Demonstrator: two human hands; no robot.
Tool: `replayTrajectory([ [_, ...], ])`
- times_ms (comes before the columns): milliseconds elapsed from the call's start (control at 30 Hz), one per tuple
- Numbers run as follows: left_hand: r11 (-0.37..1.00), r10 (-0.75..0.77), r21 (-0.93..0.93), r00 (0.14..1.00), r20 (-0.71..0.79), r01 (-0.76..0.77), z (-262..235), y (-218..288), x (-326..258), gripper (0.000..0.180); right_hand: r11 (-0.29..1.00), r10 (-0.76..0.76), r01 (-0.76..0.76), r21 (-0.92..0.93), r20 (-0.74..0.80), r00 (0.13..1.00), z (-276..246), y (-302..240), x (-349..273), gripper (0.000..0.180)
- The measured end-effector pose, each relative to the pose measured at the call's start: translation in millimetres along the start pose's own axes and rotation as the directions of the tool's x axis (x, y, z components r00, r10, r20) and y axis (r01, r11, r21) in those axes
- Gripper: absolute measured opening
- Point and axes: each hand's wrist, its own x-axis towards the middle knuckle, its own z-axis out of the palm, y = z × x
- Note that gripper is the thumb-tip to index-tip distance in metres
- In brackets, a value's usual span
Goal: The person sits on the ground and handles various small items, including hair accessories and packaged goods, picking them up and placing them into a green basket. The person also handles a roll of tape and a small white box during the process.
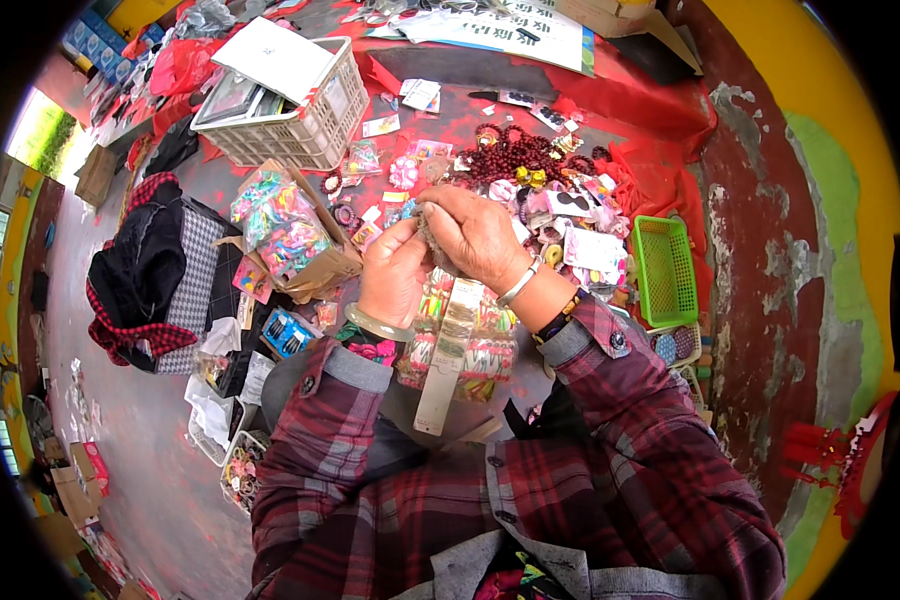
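My left hand and my right hand meet in the middle of the view, both closed with bent fingers. Between them is a small crumpled grey-brown piece, mostly hidden by the fingers; its kind is unclear. Both hands appear to pinch it. Just below, a long narrow off-white card strip lies on top of clear packs of small, brightly coloured things. A jade-like bangle circles my left wrist, and a silver bangle and a dark beaded bracelet circle my right.
A cardboard box of colourful packets stands left, with a white plastic crate behind. Dark red beads and hair accessories are heaped ahead. A green basket stands right, near the peeling wall. Dark clothing drapes something far left.
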Motion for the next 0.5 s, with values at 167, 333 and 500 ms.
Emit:
replayTrajectory([
  [167, 1.000, -0.006, 0.004, 0.994, 0.107, 0.005, -7.2, 18.5, 5.2, 0.024, 0.780, 0.421, -0.393, 0.487, 0.055, 0.905, -3.5, 38.7, -1.6, 0.024],
  [333, 0.997, 0.075, -0.040, 0.996, 0.042, -0.073, -9.3, 28.5, 7.1, 0.022, -0.031, 0.778, -0.560, 0.828, 0.372, 0.506, -13.3, 36.2, 9.2, 0.032],
  [500, 0.917, 0.282, 0.297, 0.959, -0.016, -0.265, -5.0, 2.7, 11.6, 0.020, -0.158, 0.377, -0.452, 0.878, 0.477, 0.794, -2.2, 4.3, 1.7, 0.035],
])
